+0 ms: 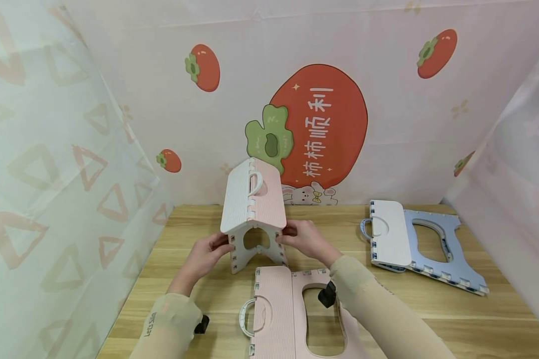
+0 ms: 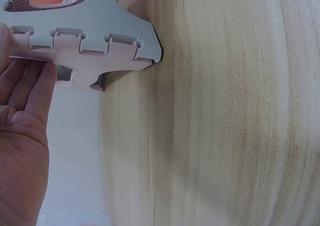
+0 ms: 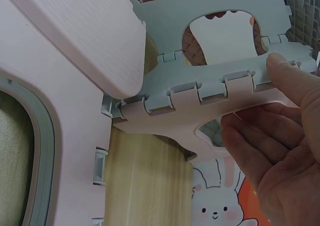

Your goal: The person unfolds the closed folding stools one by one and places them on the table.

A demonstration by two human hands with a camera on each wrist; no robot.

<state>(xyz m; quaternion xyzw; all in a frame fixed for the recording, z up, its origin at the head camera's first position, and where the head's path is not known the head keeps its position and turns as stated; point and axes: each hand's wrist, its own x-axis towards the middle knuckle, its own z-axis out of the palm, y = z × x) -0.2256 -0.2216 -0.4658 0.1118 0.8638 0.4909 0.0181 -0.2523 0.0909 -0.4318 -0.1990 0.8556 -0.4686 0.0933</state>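
A pink and pale grey folding stool [image 1: 271,199] stands partly unfolded, its seat peaked like a roof with a white loop handle on the ridge. My left hand [image 1: 202,257] grips the left edge of its legs. In the left wrist view, the thumb of the left hand [image 2: 22,126] is on the grey side and the fingers are behind the pink side. On the opposite edge, my right hand [image 1: 306,239] holds the legs. Its thumb [image 3: 285,68] presses the grey hinged panel while the fingers lie behind.
Just in front lies a pink folding stool [image 1: 274,314], flattened, its handle to the left. A blue and white folding stool [image 1: 391,234] lies folded at the right of the wooden table [image 1: 184,224]. Behind the table hangs a printed cloth [image 1: 233,119]; cloth also covers both sides.
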